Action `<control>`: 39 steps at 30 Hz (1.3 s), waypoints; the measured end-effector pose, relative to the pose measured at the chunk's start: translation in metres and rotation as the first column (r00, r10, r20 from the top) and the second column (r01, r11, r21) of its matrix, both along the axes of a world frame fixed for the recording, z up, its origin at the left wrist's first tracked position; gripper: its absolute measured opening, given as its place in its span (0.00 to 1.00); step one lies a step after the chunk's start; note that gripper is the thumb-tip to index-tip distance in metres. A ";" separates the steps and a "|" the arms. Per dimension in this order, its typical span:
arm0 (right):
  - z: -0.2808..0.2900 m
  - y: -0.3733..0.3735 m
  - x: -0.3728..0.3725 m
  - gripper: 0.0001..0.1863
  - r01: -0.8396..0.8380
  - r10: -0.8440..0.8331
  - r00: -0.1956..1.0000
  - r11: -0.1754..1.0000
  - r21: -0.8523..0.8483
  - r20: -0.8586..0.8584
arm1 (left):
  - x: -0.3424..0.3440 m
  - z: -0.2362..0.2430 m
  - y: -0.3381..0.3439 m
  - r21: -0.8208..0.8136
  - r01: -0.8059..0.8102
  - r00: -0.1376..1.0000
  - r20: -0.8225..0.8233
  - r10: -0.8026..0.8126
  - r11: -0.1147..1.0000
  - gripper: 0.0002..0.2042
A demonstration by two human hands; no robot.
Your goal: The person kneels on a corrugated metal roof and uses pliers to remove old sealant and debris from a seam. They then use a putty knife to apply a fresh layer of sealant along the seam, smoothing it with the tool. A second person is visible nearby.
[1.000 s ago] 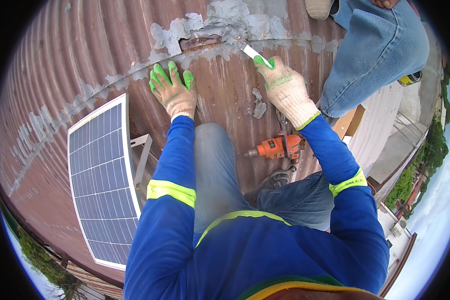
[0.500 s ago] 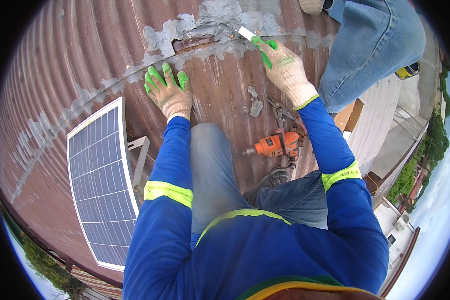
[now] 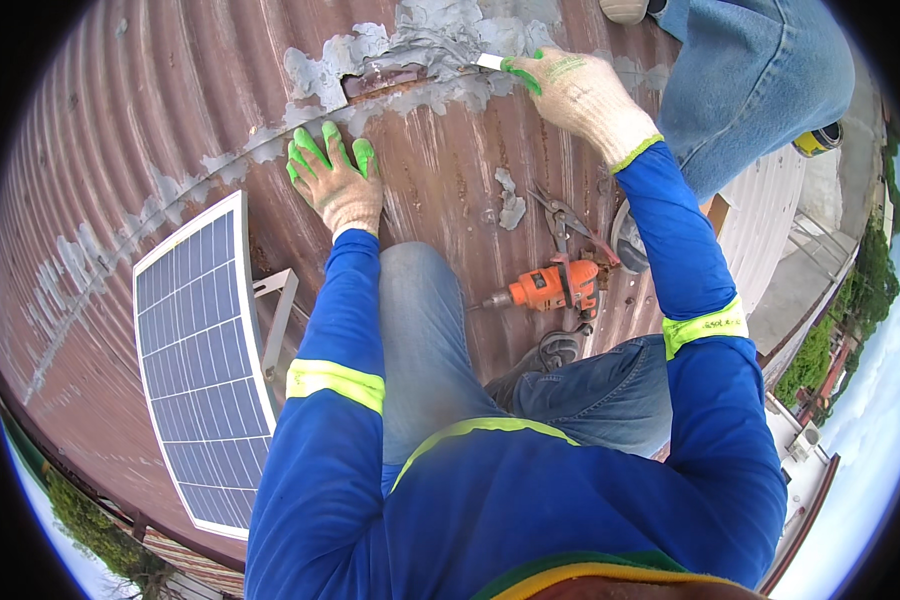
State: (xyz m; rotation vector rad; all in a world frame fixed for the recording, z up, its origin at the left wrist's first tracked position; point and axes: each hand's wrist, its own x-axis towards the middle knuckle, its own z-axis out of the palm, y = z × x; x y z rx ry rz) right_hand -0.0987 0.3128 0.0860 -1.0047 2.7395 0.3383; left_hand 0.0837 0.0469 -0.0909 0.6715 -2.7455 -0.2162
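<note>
A small flat white tool with a pale blade [image 3: 490,62], perhaps a putty knife though it is too small to be sure, sits at the top of the view, its tip on the grey sealant patch [image 3: 440,30] smeared along a seam of the rusty brown corrugated metal roof [image 3: 170,120]. The right hand [image 3: 580,95], in a cream knitted glove with green fingertips, is closed around the tool's handle. The left hand [image 3: 335,185], gloved the same way, lies flat with fingers spread on the roof, just below the sealant line, holding nothing. Between the arms, near the person's knee, an orange power drill [image 3: 550,288] lies on the roof, with grey metal snips [image 3: 570,222] just above it. A blue solar panel in a white frame [image 3: 195,360] rests on the left. Another person's blue-jeaned leg [image 3: 760,80] stands at upper right.
</note>
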 end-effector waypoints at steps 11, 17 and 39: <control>-0.112 0.075 0.049 0.20 -0.052 -0.006 0.988 0.930 -0.365 -0.154 | 0.001 0.000 0.000 0.001 0.003 1.000 0.011 -0.003 1.000 0.30; -0.096 0.082 0.052 0.23 -0.003 -0.046 0.980 0.971 -0.240 -0.195 | -0.001 0.003 0.001 0.012 0.004 1.000 0.007 -0.004 1.000 0.30; -0.069 0.073 0.018 0.27 0.134 -0.215 0.969 0.876 -0.463 -0.125 | 0.000 0.002 0.001 -0.009 -0.004 1.000 0.016 0.004 1.000 0.31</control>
